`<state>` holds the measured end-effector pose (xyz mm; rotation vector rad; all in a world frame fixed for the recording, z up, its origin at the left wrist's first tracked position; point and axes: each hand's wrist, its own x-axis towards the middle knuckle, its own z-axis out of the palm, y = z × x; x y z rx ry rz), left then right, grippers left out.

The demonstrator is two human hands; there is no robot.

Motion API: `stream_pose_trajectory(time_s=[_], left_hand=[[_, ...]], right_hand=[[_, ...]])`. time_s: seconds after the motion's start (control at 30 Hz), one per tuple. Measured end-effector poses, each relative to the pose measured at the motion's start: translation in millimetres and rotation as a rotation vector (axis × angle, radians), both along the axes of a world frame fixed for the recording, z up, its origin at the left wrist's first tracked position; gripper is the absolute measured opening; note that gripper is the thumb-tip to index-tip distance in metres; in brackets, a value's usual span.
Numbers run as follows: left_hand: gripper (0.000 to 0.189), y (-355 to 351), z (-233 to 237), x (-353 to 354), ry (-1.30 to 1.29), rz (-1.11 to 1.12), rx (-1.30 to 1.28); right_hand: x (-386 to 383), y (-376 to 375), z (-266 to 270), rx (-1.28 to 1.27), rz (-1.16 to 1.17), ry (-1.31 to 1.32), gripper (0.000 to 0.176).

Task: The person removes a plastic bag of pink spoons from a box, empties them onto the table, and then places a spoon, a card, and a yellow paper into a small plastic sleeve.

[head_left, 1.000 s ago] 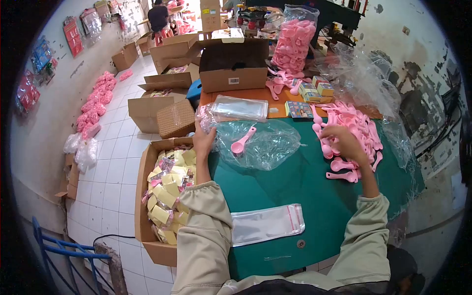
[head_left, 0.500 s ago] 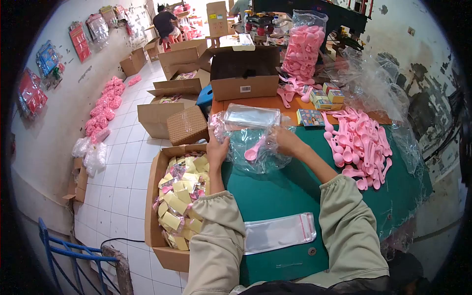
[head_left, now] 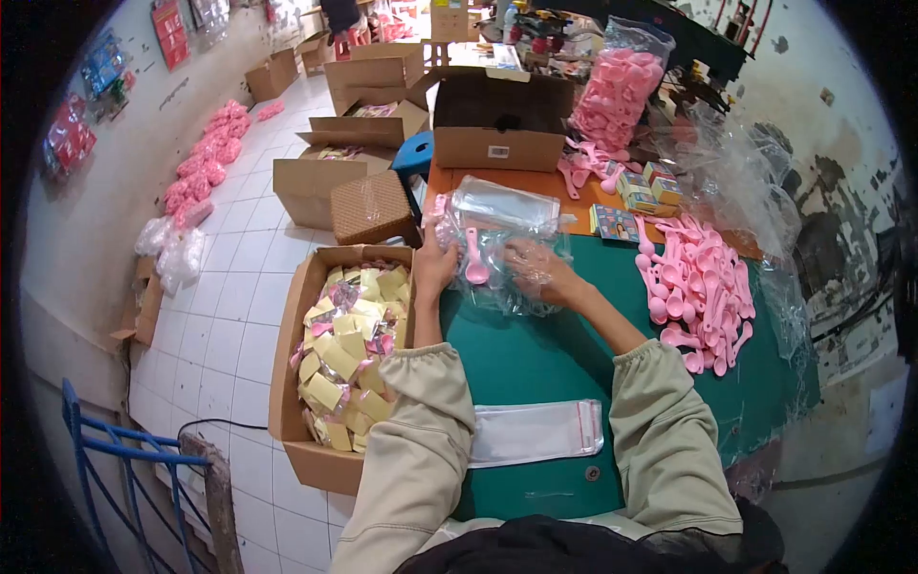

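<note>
A crumpled clear plastic bag [head_left: 516, 297] lies on the green table top between my hands. One pink measuring spoon [head_left: 475, 258] shows on or inside it, bowl toward me. My left hand [head_left: 437, 263] is closed on the bag's left side, close to some pink pieces. Curled fingers of my right hand [head_left: 537, 273] grip the bag's right part; the fingertips are partly covered by film. Just beyond lies a stack of clear sleeves [head_left: 507, 206]. Closer to my body is another stack of flat clear sleeves [head_left: 535, 432].
On the right is a heap of pink spoons [head_left: 703, 287], with small card packs [head_left: 650, 187] behind. A carton [head_left: 296, 383] of packed yellow cards stands left. Behind are an open brown box [head_left: 502, 148] and a bag of pink spoons [head_left: 617, 91]. A person [head_left: 341, 14] is far back.
The pink spoon has turned more upright and shifted slightly left. My right hand has moved lower over the bag, while my left stays at its left side. The camera view has shifted.
</note>
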<state>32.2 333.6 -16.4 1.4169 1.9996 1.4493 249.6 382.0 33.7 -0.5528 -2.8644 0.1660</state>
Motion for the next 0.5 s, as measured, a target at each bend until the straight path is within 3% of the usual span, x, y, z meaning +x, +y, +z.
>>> stream_pose_trajectory(time_s=[0.07, 0.13, 0.37, 0.4, 0.5], left_hand=[[0.051, 0, 3, -1, -0.026, -0.029, -0.07], [0.05, 0, 5, -1, -0.041, -0.05, -0.094], [0.042, 0, -1, -6, 0.023, 0.021, 0.129], [0.041, 0, -3, -7, 0.033, 0.056, 0.185], [0.037, -2, -6, -14, -0.291, 0.069, 0.177]], right_hand=[[-4, -1, 0, 0.01, 0.072, 0.106, 0.048], [-10, -1, -11, 0.084, 0.075, 0.051, 0.047], [-27, -23, -3, 0.243, 0.048, -0.044, 0.04], [-24, -23, -1, 0.172, 0.098, -0.033, 0.039], [-1, -26, 32, -0.05, 0.198, 0.058, 0.032]])
